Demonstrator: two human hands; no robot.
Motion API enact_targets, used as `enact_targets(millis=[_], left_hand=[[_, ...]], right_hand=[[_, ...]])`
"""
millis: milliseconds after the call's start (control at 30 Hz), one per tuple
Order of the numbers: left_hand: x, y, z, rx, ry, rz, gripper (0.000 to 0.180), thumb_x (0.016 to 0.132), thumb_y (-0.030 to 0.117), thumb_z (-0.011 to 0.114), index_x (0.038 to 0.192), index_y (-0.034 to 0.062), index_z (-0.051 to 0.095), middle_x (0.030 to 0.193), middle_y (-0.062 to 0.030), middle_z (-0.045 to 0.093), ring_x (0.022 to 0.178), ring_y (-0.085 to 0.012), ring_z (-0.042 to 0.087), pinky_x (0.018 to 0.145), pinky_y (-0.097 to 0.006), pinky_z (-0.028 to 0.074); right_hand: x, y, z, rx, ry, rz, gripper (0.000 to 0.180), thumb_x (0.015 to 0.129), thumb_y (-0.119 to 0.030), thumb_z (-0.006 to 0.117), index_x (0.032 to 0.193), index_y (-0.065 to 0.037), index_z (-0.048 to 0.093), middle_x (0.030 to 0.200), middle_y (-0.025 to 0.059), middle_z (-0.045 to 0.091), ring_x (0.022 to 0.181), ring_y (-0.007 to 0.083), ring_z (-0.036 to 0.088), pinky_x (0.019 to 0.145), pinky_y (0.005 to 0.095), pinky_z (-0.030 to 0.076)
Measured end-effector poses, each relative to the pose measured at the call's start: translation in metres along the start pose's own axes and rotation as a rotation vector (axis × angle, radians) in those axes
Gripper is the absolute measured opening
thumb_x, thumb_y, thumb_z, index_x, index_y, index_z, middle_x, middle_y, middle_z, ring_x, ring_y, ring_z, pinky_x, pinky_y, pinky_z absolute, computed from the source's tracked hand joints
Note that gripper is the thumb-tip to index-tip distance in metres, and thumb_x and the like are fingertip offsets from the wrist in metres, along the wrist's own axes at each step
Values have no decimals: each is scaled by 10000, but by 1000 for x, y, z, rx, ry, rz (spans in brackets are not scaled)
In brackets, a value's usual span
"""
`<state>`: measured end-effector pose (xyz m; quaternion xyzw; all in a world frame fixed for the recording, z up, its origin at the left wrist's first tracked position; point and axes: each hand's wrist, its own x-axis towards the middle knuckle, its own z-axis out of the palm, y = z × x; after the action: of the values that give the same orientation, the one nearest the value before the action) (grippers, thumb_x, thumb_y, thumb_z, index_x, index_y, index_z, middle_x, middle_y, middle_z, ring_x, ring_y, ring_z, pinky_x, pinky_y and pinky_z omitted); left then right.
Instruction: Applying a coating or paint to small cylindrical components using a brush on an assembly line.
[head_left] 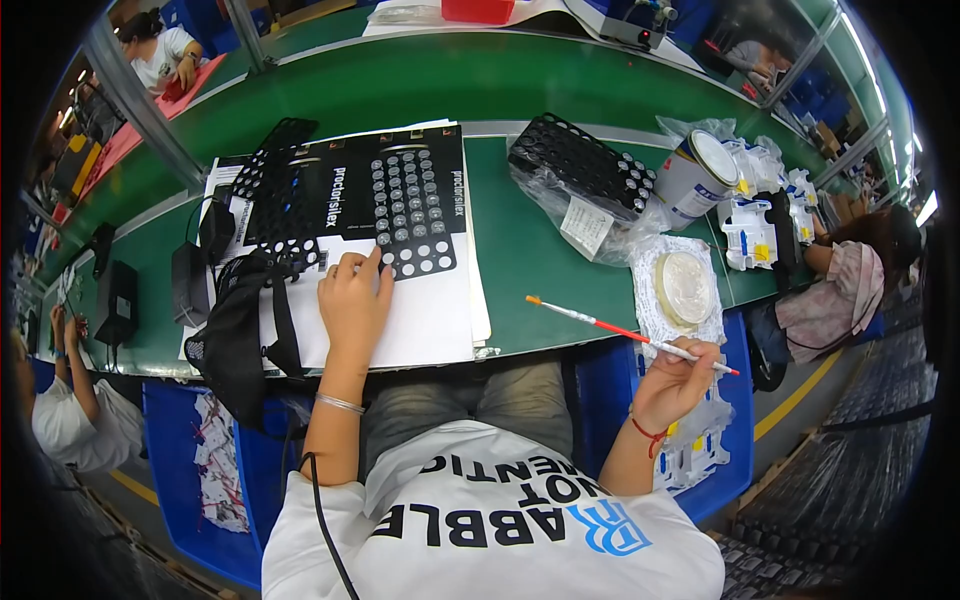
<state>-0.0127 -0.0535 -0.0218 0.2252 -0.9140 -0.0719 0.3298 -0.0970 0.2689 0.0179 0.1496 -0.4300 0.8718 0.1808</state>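
Observation:
My right hand [672, 390] pinches a thin paintbrush [606, 326] with a red and white handle. Its orange tip points left over the green table. The fingers of my left hand [353, 305] are spread, resting at the lower left edge of a black perforated tray [402, 250]. Round clear or silvery pieces [403, 190] fill most of that tray's holes; the lowest rows show white. Under the tray lie a black printed sheet [345, 180] and white paper [430, 320]. Near my right hand, a round shallow dish [685, 287] of pale material stands on a crumpled white cloth [650, 318].
Another black tray [575, 155] lies partly in clear plastic, beside a metal can [697, 175] and white plastic parts [745, 230]. A black bag [245, 330], adapters [188, 285] and more perforated trays [275, 150] sit left. Blue bins [740, 440] flank me. Other people work nearby.

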Motion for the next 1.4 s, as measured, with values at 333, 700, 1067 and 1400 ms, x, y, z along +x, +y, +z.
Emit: enact_targets(millis=[333, 700, 1067, 1400], left_hand=[[-3, 11, -14, -128, -45, 48, 303, 578, 208, 732, 808, 58, 604, 804, -52, 543, 740, -240, 530, 656, -334, 424], [28, 8, -5, -74, -105, 85, 189, 575, 215, 731, 677, 86, 638, 692, -12, 565, 685, -201, 550, 599, -312, 453], [76, -7, 35, 44, -101, 52, 94, 707, 181, 643, 709, 89, 626, 708, -53, 563, 633, -247, 580, 552, -342, 461], [119, -13, 67, 108, -31, 97, 94, 730, 184, 613, 723, 90, 609, 729, -64, 559, 645, -269, 593, 551, -361, 479]], right_hand=[[-1, 2, 1, -29, 45, -17, 217, 908, -239, 406, 788, -61, 440, 647, 53, 452, 581, 117, 411, 545, 222, 340], [1, 6, -7, -36, 82, 4, 220, 905, -248, 418, 793, -64, 462, 684, 26, 453, 599, 92, 407, 563, 204, 329], [2, 23, -11, -27, 116, 38, 242, 913, -274, 400, 784, -72, 438, 642, 34, 447, 578, 101, 398, 520, 212, 320], [3, 36, -17, 47, 143, 88, 251, 911, -283, 401, 785, -68, 430, 631, 52, 449, 573, 121, 415, 519, 230, 337]])
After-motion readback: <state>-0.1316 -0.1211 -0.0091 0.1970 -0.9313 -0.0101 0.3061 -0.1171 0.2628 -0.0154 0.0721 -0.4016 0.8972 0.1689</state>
